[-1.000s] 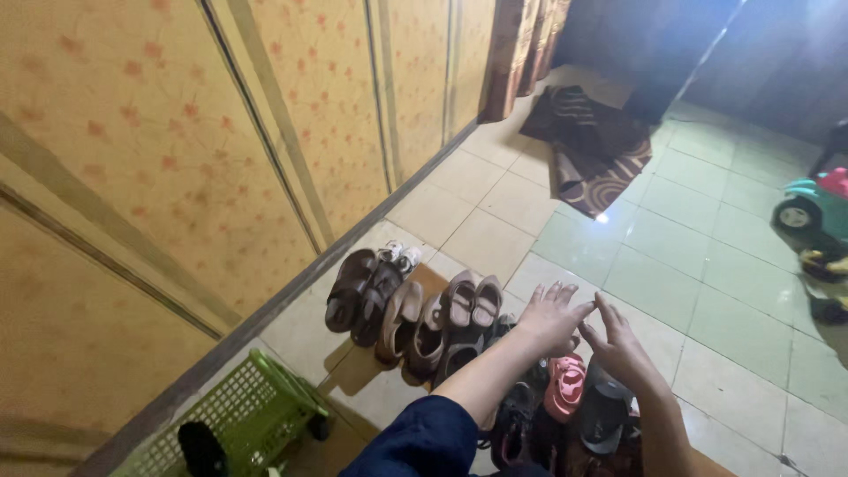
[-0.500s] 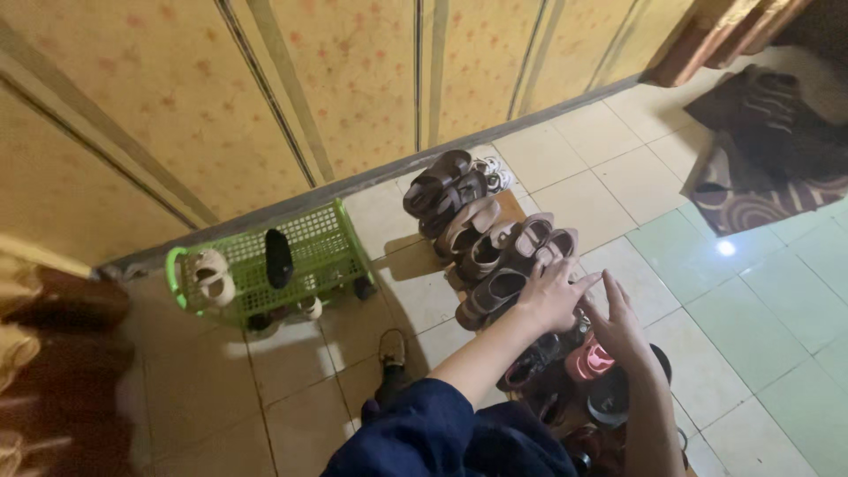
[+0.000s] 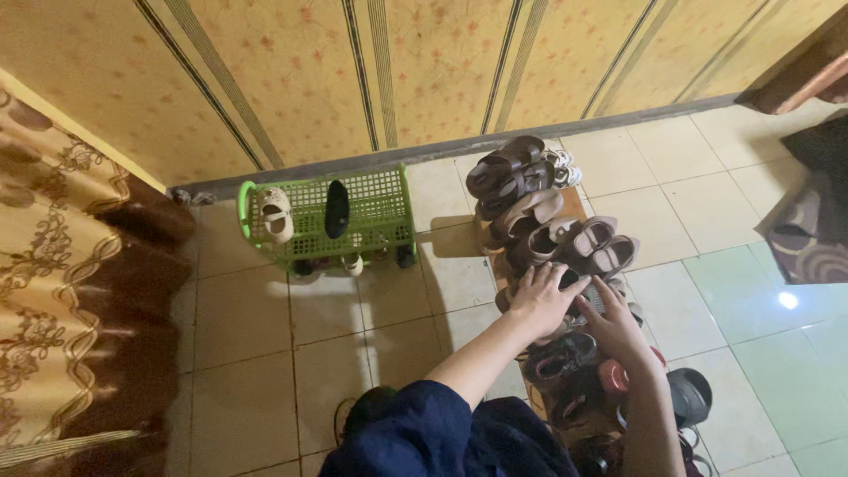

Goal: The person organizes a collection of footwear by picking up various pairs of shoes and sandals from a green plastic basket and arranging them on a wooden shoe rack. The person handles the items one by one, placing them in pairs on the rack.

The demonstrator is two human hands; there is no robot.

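Observation:
A low shoe rack stands on the tiled floor, crowded with several brown sandals and darker shoes lower down. My left hand lies flat on footwear in the middle of the rack, fingers spread over a dark sandal. My right hand rests just beside it, fingers reaching onto the same pair. Whether either hand grips anything is hidden by the fingers. My left arm wears a dark blue sleeve.
A green plastic basket on wheels stands left of the rack against the patterned wall, holding a pale small shoe and a black shoe. A brown curtain hangs at left. A dark mat lies at right.
The view has swung left and down, bringing the green basket and the curtain into sight. Both hands have stayed on the shoes in the middle of the rack.

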